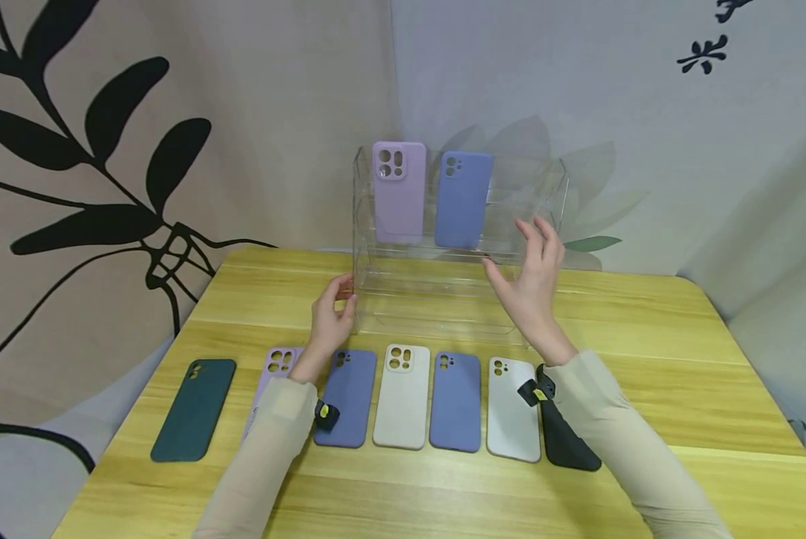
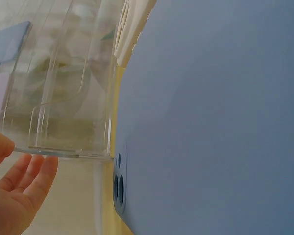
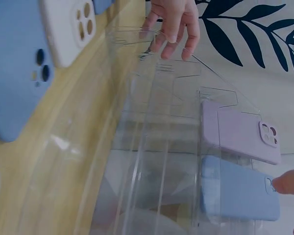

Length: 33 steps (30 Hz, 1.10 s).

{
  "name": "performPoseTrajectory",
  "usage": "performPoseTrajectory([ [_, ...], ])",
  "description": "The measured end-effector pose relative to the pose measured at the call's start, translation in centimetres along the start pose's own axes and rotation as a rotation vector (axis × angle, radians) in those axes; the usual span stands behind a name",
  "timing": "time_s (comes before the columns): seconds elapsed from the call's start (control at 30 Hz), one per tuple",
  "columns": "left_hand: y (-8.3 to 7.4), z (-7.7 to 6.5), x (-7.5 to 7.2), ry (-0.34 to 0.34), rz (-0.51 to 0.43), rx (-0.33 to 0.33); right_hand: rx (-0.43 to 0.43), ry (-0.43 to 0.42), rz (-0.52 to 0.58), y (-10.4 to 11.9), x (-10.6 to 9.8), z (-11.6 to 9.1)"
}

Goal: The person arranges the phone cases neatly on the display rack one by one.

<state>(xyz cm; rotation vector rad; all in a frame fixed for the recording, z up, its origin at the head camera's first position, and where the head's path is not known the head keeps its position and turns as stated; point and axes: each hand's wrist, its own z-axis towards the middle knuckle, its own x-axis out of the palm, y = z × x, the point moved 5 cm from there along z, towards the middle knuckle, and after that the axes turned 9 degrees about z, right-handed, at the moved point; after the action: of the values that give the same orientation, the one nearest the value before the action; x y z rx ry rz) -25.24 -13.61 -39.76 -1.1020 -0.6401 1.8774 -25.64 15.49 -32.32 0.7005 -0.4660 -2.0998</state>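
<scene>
Pale backdrop, printed with dark leaves, rising behind the clear tiered stand; wood-grain tabletop extending beneath it.
Stand, one: occupying the tabletop's rear. Its upper tier: bearing a lilac case and a light blue case, both leaning upright, presumably for displaying their backs.
Left hand: touching the stand's left side, apparently steadying it; whether pinching or merely bracing, cannot tell.
Right hand: hovering at the stand's right half, thumb and fingers spread, holding nothing.
Forward of the stand, seven, lying backs up in a row, probably for easy choosing: dark green case, second lilac case, blue-grey case, cream case, second blue-grey case, white case, black case, the last partly hiding under a sleeve.
</scene>
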Motion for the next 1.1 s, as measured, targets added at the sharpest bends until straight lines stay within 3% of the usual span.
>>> performPoseTrajectory([
  [0.4,-0.2,0.0,-0.2,0.013,0.005,-0.015,0.016,0.047,-0.044,-1.9,-3.1,-3.9],
  [0.77,-0.4,0.0,-0.2,0.011,0.018,0.007,0.120,0.108,-0.086,-3.8,-5.3,-8.4],
  [1.1,-0.2,-0.1,0.0,0.022,0.007,-0.017,0.244,0.186,-0.120,-5.2,-6.6,-11.4],
])
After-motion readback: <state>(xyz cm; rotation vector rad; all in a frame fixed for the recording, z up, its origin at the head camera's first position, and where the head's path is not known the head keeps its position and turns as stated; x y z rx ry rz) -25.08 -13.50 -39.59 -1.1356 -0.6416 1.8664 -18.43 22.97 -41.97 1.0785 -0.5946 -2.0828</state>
